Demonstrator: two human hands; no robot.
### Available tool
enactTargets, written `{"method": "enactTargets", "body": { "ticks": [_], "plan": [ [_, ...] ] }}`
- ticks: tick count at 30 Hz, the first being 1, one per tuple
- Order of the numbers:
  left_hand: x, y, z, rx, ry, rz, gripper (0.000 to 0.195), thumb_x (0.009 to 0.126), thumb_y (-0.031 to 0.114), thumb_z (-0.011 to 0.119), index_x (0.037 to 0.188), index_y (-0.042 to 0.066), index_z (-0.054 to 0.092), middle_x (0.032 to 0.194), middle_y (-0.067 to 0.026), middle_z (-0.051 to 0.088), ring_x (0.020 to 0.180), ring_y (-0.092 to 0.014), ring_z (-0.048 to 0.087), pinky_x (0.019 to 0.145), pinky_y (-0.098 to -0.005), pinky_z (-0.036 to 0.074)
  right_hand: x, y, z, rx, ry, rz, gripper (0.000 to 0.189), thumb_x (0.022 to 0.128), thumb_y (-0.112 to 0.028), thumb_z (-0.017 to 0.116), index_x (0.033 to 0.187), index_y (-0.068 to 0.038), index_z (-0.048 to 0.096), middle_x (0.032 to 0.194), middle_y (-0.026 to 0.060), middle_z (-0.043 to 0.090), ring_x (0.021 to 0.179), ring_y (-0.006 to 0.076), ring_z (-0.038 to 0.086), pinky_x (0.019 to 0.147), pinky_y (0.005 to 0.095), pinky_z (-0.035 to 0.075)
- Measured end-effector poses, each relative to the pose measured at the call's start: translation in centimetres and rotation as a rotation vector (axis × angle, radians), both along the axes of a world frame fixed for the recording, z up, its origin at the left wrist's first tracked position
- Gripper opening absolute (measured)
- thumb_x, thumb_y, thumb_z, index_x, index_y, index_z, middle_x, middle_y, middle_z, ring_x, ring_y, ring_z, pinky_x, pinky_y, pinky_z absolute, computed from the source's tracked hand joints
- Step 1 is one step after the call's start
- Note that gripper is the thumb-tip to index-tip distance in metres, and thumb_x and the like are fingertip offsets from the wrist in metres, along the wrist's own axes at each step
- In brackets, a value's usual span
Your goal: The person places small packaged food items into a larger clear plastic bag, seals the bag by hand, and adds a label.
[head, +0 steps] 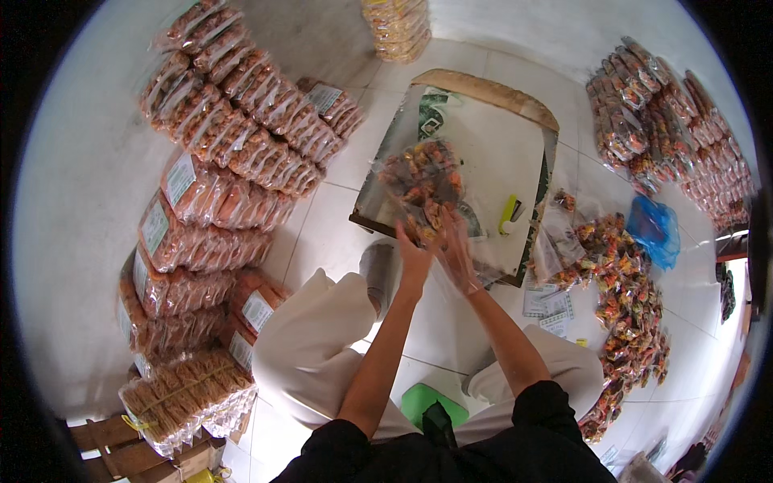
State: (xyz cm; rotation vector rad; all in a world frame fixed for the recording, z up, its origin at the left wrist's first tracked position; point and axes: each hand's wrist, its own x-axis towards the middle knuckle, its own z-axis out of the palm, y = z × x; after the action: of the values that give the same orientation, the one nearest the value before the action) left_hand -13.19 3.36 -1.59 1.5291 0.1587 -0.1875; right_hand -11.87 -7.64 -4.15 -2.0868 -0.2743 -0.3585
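A clear plastic bag [423, 172] filled with small reddish-brown and yellow wrapped pieces lies on the low table [501, 139]. Its near end is between my hands. My left hand [415, 259] grips the bag's near left side. On the other side, my right hand [457, 256] holds the same end, with loose clear plastic around its fingers and wrist; some blur hides the exact finger positions. A yellow-green stapler [510, 214] rests on the tabletop to the right of the bag.
Tall stacks of packed snack bags [241, 115] line the left wall. Loose small packets [628, 296] spread over the floor at right, beside printed labels [549, 308] and a blue plastic bag [653, 232]. More filled bags [670, 127] stand behind. A green stool [432, 404] is beneath me.
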Motion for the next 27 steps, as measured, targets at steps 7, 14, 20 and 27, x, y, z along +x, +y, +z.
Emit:
{"method": "enactTargets", "body": {
  "ticks": [7, 14, 20, 27],
  "plan": [
    [5.3, 0.8, -1.3, 0.086, -0.133, 0.235, 0.098, 0.077, 0.034, 0.066, 0.139, 0.005, -0.005, 0.144, -0.0157, 0.006, 0.132, -0.027, 0.013, 0.106, -0.0351, 0.016, -0.7, 1.0, 0.6, 0.001, 0.060, 0.040, 0.076, 0.070, 0.002, 0.063, 0.135, -0.006, 0.026, 0.131, 0.0167, 0.033, 0.119, 0.0329, 0.033, 0.099, 0.0359, 0.032],
    [3.7, -1.0, -0.7, -0.186, -0.029, 0.178, 0.102, 0.074, 0.031, 0.070, 0.139, 0.008, -0.006, 0.144, -0.0145, 0.008, 0.131, -0.024, 0.016, 0.104, -0.0332, 0.018, -0.5, 2.3, 2.4, 0.039, 0.008, -0.088, 0.071, 0.073, 0.005, 0.060, 0.135, -0.009, 0.029, 0.122, 0.0132, 0.040, 0.110, 0.0271, 0.041, 0.091, 0.0350, 0.039],
    [4.5, -0.6, -1.6, -0.077, -0.023, 0.288, 0.096, 0.074, 0.021, 0.068, 0.140, 0.009, -0.001, 0.143, -0.0153, 0.013, 0.129, -0.026, 0.022, 0.103, -0.0340, 0.022, 0.7, 3.9, 1.9, 1.511, 0.591, -0.058, 0.050, 0.083, -0.012, 0.056, 0.128, -0.006, 0.035, 0.109, 0.0126, 0.046, 0.101, 0.0252, 0.044, 0.083, 0.0345, 0.041],
    [5.1, -0.5, -2.2, 0.042, 0.056, 0.359, 0.095, 0.071, 0.023, 0.071, 0.140, 0.008, 0.006, 0.140, -0.0159, 0.021, 0.125, -0.025, 0.029, 0.101, -0.0328, 0.026, 0.7, 1.2, -3.8, 0.051, -0.036, 0.074, 0.045, 0.079, 0.006, 0.052, 0.121, -0.006, 0.041, 0.115, 0.0163, 0.040, 0.107, 0.0300, 0.043, 0.088, 0.0338, 0.040]
  ]
}}
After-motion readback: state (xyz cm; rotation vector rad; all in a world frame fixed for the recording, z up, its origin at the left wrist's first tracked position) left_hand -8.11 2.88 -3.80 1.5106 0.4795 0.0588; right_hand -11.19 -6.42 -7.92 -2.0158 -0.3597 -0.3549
